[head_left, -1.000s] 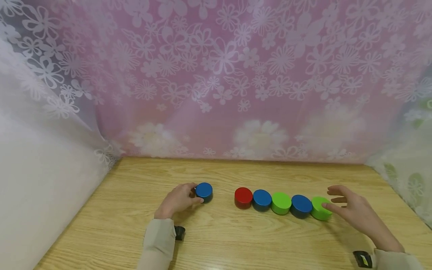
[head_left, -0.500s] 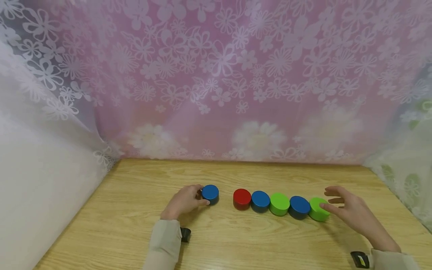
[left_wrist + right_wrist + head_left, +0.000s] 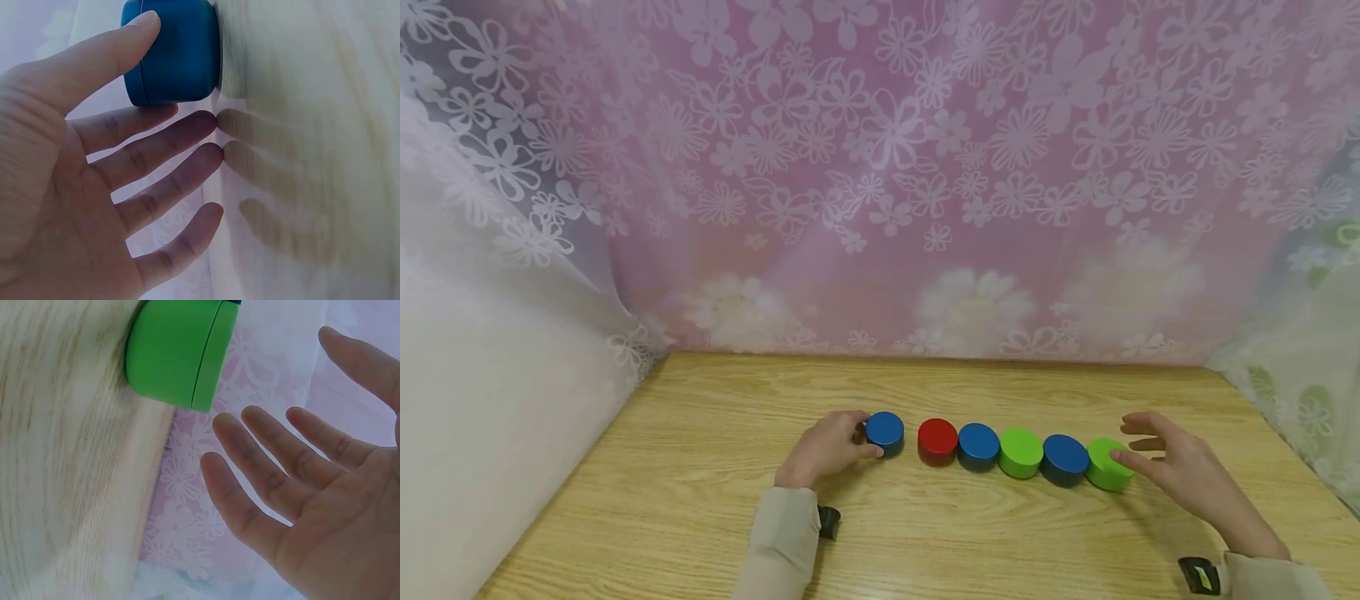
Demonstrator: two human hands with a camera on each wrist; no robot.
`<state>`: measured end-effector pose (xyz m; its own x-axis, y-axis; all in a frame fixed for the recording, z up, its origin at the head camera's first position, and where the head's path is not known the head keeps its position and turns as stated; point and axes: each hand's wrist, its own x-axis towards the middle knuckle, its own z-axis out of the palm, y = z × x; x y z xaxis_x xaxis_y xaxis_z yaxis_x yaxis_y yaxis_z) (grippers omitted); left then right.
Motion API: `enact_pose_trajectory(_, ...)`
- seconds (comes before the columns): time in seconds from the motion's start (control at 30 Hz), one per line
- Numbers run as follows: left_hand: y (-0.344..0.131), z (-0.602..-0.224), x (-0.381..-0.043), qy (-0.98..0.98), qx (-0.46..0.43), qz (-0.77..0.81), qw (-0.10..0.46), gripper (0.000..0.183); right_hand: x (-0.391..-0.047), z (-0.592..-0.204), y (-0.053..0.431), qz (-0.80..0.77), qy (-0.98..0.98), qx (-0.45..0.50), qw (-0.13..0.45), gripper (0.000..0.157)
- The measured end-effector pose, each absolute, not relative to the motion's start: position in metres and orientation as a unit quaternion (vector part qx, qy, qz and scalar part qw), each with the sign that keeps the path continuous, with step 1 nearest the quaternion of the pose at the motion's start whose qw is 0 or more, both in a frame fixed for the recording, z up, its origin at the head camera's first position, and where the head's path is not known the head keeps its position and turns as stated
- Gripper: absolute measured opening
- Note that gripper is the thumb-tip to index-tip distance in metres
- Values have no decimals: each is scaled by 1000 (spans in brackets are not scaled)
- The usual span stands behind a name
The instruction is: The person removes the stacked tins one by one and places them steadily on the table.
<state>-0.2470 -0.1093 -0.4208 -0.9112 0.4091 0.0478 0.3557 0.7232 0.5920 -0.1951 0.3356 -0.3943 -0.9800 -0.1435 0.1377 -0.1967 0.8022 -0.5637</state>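
Note:
My left hand (image 3: 827, 448) has its thumb and index finger on either side of a blue round lidded tin (image 3: 885, 432), pinching it on the tabletop. In the left wrist view the thumb lies across the blue tin (image 3: 178, 53) near its lid seam, and the other fingers spread beneath. Just right of it a row begins with a red tin (image 3: 937, 442), then a blue tin (image 3: 978, 447), a green tin (image 3: 1020, 453), a darker blue tin (image 3: 1065, 460) and a green tin (image 3: 1107, 463). Beside that last one my right hand (image 3: 1183, 467) hovers with spread fingers, apart from the green tin (image 3: 175, 353) in the right wrist view.
All the tins stand upright on a wood-grain table (image 3: 925, 533). A pink flowered curtain (image 3: 865, 208) hangs along the back edge, with pale cloth (image 3: 497, 375) on the left. Black wrist straps (image 3: 829, 522) show at both cuffs.
My left hand has moved right with the pinched blue tin, narrowing the gap to the red tin. The row and my right hand stay nearly in place.

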Motion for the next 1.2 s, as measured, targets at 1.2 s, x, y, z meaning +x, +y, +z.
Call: enact_pose_trajectory(1.2, -119, -413, -232, 948, 181, 257, 49, 56, -193, -392, 333, 311, -945, 88, 44, 57)
